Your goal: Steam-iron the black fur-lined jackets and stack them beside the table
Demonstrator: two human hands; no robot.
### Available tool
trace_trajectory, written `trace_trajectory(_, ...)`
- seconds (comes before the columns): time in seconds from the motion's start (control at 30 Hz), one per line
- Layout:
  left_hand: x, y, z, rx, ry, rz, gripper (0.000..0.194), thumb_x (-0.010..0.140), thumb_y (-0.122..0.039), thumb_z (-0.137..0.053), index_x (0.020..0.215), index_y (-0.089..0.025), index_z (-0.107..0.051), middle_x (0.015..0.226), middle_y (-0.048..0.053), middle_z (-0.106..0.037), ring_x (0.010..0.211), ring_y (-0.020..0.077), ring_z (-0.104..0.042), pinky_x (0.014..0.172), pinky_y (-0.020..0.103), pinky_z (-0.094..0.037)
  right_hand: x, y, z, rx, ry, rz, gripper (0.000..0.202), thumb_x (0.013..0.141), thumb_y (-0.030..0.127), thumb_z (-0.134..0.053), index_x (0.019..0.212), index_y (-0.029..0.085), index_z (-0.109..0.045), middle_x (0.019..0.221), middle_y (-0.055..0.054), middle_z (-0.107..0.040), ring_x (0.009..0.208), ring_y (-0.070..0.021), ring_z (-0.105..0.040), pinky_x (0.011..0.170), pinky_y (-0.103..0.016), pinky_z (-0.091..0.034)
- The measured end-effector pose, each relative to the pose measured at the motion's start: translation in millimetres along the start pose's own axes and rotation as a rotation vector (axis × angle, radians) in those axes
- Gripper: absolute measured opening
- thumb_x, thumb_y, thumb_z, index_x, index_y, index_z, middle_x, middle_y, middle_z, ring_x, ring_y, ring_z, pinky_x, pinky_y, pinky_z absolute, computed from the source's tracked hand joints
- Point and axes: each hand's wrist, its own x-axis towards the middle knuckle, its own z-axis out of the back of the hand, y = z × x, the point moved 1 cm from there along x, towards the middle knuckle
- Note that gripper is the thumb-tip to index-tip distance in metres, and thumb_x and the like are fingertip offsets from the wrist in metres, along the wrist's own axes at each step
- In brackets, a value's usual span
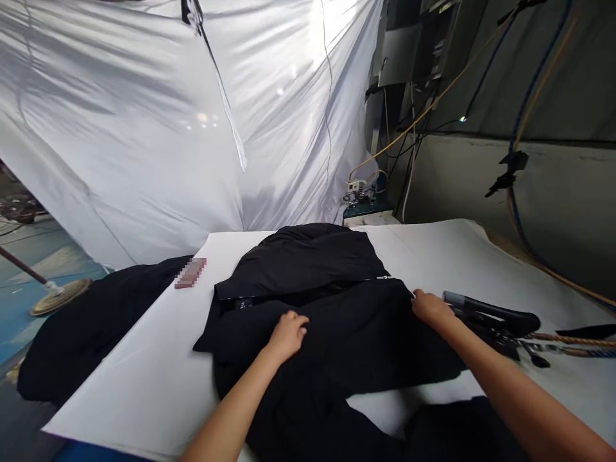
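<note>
A black garment [356, 327] with a zipper [382, 277] is spread over the white table [144, 372]. Its front lies partly apart, with a small label showing inside near the left end. My left hand [287, 335] rests on the fabric left of the middle, its fingers bent and close together; whether cloth is pinched in them is hidden. On the right, my right hand [430, 307] grips the garment's edge near the zipper's lower end, fingers closed on the cloth.
Right of my right hand lies an iron with a black handle [500, 313] and cords. Another dark cloth [101, 321] hangs at the table's left edge, near a reddish blurred item [191, 273]. A white sheet [168, 128] hangs behind. Cables dangle at the right.
</note>
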Motion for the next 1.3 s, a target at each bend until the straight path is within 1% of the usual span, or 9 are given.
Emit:
trace_trajectory(0.07,5,35,4.3,0.112,-0.177,0.158,0.042,0.083,-0.032,-0.037,0.124,-0.038,-0.045,0.139,0.003,-0.034,0.128,0.0317,-0.025,0.099,0.056,-0.022,5,29,-8,0.013,0.000,0.028,0.048,0.084,0.031,-0.034,0.130,0.018,-0.040,0.116,-0.018,-0.054,0.106,-0.0296,-0.052,0.083,-0.044,-0.041)
trace_trajectory(0.13,4,74,-4.4,0.136,-0.136,0.388,0.045,0.083,-0.042,-0.037,0.128,-0.047,-0.034,0.146,-0.001,-0.019,0.131,0.0411,-0.009,0.090,0.071,-0.014,8,53,-21,0.024,-0.007,0.118,0.051,0.082,0.033,-0.041,0.133,0.028,-0.036,0.127,-0.013,-0.046,0.117,-0.0290,-0.043,0.089,-0.046,-0.037)
trace_trajectory(0.33,-7,148,-31.8,0.137,-0.223,0.633,0.056,0.081,-0.061,-0.023,0.134,-0.046,-0.017,0.149,0.000,-0.004,0.129,0.0454,0.006,0.090,0.072,-0.003,27,59,-25,0.215,-0.068,0.192,0.042,0.082,0.042,-0.040,0.114,0.020,-0.057,0.122,-0.011,-0.051,0.116,-0.0245,-0.043,0.096,-0.037,-0.033)
trace_trajectory(0.5,1,126,-21.9,0.128,-0.193,0.433,0.050,0.084,-0.053,-0.027,0.133,-0.050,-0.015,0.149,-0.008,-0.001,0.129,0.0451,0.009,0.088,0.075,-0.004,45,63,-17,0.293,-0.167,-0.262,0.078,0.077,0.064,-0.031,0.128,0.006,-0.039,0.117,-0.025,-0.049,0.111,-0.0355,-0.044,0.088,-0.047,-0.035)
trace_trajectory(0.77,24,68,-32.4,0.166,-0.153,0.076,0.054,0.081,-0.056,-0.035,0.131,-0.052,-0.016,0.147,-0.014,0.005,0.127,0.0426,0.019,0.088,0.074,0.007,41,46,-10,0.310,-0.358,-0.095,0.041,0.084,0.041,-0.032,0.105,0.014,-0.053,0.089,-0.016,-0.059,0.086,-0.0285,-0.056,0.067,-0.039,-0.043)
trace_trajectory(0.93,50,40,-41.6,0.123,-0.087,0.023,0.059,0.075,-0.067,-0.033,0.130,-0.052,-0.019,0.147,-0.013,0.003,0.127,0.0464,0.013,0.086,0.075,0.010,33,48,-1,0.083,-0.455,-0.166,0.039,0.080,0.031,-0.040,0.110,0.012,-0.055,0.115,-0.023,-0.049,0.106,-0.0348,-0.046,0.076,-0.046,-0.041)
trace_trajectory(1.03,52,47,-41.7,0.094,-0.113,0.081,0.064,0.072,-0.070,-0.034,0.131,-0.050,-0.021,0.148,-0.010,0.004,0.126,0.0481,0.014,0.086,0.075,0.009,15,91,-28,-0.087,-0.478,0.190,0.047,0.082,0.046,-0.035,0.121,0.025,-0.051,0.132,-0.012,-0.040,0.123,-0.0357,-0.028,0.093,-0.055,-0.025)
trace_trajectory(1.13,45,70,-40.5,0.077,-0.211,0.170,0.064,0.073,-0.066,-0.037,0.133,-0.045,-0.025,0.149,-0.004,-0.003,0.127,0.0468,0.012,0.089,0.073,0.007,6,118,-63,-0.153,-0.291,0.246,0.058,0.079,0.057,-0.032,0.132,0.035,-0.038,0.142,-0.002,-0.029,0.130,-0.0354,-0.015,0.100,-0.055,-0.014)
trace_trajectory(1.3,48,115,-28.0,-0.111,-0.524,0.298,0.042,0.080,-0.042,-0.046,0.119,-0.026,-0.048,0.138,0.009,-0.029,0.129,0.0350,-0.019,0.101,0.058,-0.014,36,106,-67,0.054,-0.196,0.327,0.061,0.075,0.062,-0.031,0.126,0.033,-0.045,0.137,-0.002,-0.038,0.128,-0.0325,-0.023,0.099,-0.054,-0.019)
